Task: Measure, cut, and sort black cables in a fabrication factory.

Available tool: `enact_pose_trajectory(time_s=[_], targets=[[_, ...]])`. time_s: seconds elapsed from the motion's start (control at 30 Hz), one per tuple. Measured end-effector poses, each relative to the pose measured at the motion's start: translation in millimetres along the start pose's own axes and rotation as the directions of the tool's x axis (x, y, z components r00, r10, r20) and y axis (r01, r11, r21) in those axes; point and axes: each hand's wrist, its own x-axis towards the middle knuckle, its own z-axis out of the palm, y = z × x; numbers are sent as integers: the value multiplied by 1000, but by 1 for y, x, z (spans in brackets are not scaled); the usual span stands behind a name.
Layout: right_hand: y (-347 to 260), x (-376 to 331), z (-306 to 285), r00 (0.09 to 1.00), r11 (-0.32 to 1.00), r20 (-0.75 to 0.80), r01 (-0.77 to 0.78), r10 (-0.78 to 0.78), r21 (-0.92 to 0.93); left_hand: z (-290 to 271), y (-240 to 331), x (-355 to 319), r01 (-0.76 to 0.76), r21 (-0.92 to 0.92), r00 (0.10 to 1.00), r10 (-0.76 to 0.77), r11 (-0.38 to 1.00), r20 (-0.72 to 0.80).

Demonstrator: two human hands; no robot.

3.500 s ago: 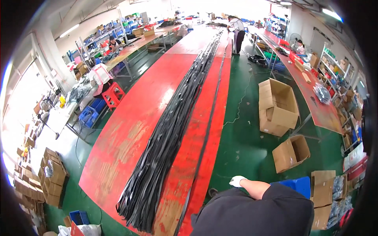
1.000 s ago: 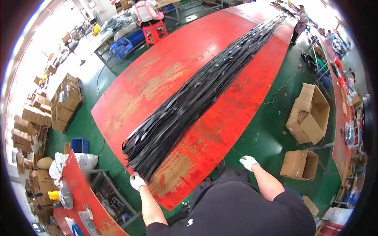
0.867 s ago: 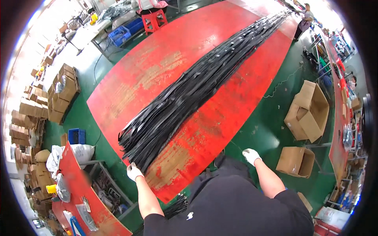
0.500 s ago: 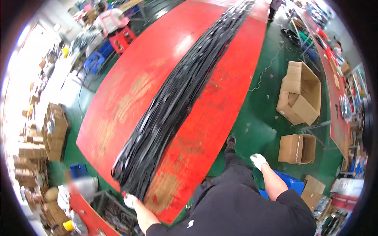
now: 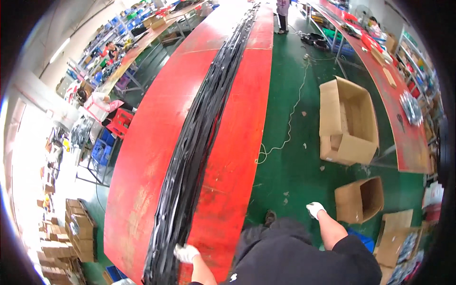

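Observation:
A long bundle of thin black strips (image 5: 197,137) runs lengthwise along a big red table (image 5: 142,161), its near part passing out of view at the bottom. My left hand (image 5: 187,253), in a white glove, is at the right edge of the bundle near its close part. Its fingers look loosely bent and apart, and I cannot tell whether they touch the strips. Out to the right, over the green floor, hangs my right hand (image 5: 315,209), also gloved in white. Its fingers are loosely curled and partly apart, with nothing visible in them.
Cardboard boxes, one large (image 5: 327,116) and one smaller (image 5: 349,202), stand on the floor at right. A pale cord (image 5: 290,128) trails beside the table. A long red workbench (image 5: 382,102) lines the right. A person sits near a red stool (image 5: 120,122) at left; another stands far ahead.
My view has moved forward along the table and turned. My left hand has gone from the bundle's near end to a spot farther along its right edge. My right hand stays out at the side.

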Motion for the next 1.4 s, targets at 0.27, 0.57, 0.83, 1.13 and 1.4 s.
enact_pose_trajectory(time_s=[0.27, 0.57, 0.83, 1.13, 1.4], targets=[[-230, 102, -104, 968, 946, 44, 233, -249, 224, 53, 308, -74, -571, -302, 791, 610, 764, 48], [-232, 264, -316, 794, 586, 326, 602, -513, -542, 107, 661, -78, -571, -522, 775, 625, 634, -89], [-326, 443, -468, 874, 911, 434, 343, -220, -229, 152, 911, -140, -699, -460, 630, 776, 547, -35], [-647, 557, -553, 945, 962, 199, 271, -261, -29, 134, 1132, -108, -204, -156, 916, 245, 966, 319], [-777, 717, -749, 953, 952, 7, 303, -303, -37, 193, 1265, -118, 199, 76, 937, -213, 977, 277]])
